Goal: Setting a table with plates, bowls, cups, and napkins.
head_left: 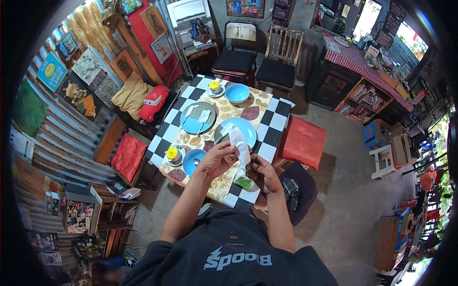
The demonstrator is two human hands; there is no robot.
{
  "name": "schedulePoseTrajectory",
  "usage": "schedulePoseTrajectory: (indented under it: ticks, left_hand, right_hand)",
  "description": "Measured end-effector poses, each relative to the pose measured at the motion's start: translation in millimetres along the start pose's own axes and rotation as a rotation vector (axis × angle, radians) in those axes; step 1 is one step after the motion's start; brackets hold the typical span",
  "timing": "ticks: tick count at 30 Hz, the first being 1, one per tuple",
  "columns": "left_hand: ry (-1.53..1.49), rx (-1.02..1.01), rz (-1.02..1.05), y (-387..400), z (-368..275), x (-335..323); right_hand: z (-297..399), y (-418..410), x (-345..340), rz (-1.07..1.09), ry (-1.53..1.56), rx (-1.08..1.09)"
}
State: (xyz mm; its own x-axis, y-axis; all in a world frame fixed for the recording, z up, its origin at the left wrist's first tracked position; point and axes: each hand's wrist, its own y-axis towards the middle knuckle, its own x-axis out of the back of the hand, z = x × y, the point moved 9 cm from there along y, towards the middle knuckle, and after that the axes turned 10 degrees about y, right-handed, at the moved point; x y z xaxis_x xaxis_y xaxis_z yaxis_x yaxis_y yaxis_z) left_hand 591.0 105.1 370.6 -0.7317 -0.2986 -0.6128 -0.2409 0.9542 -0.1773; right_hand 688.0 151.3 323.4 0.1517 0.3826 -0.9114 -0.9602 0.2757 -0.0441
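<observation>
My left hand (220, 157) pinches a folded white paper napkin (239, 144) by its left side. The fingers of my right hand (265, 173) grip its lower end, where a thin dark piece shows; I cannot tell what that is. Below the napkin lies a blue and grey plate (250, 130) with a white-wrapped piece (223, 131) on it. A matching plate (188, 126) to the left bears two utensils with white paper around their ends (204, 117). A clear packet with green contents (244, 181) rests at the near table edge, beside my right hand.
On the checkered table (269, 123) stand a blue bowl (237, 93), another bowl with a spoon (191, 168), and yellow-lidded cups (214, 86) on saucers. Chairs surround it, including a red-cushioned seat (302, 142) at right and a dark-seated chair (304, 196) close to my right arm.
</observation>
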Motion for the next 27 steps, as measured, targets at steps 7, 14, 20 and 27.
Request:
schedulePoseTrajectory:
  ticks: [7, 14, 20, 27]
  left_hand:
    - [0.016, 0.013, -0.031, 5, 2, 15]
    - [0.034, 0.033, 0.008, 15, -12, 32]
    - [-0.030, 0.059, 0.010, 22, -27, 62]
    - [-0.092, 0.059, -0.002, 20, -58, 67]
  right_hand:
    - [0, 4, -4, -0.073, -0.070, 0.020]
    - [-10, 13, 1, -0.188, -0.190, 0.035]
    - [-16, 37, -11, -0.265, -0.259, 0.062]
    - [-23, 62, -36, -0.291, -0.340, 0.089]
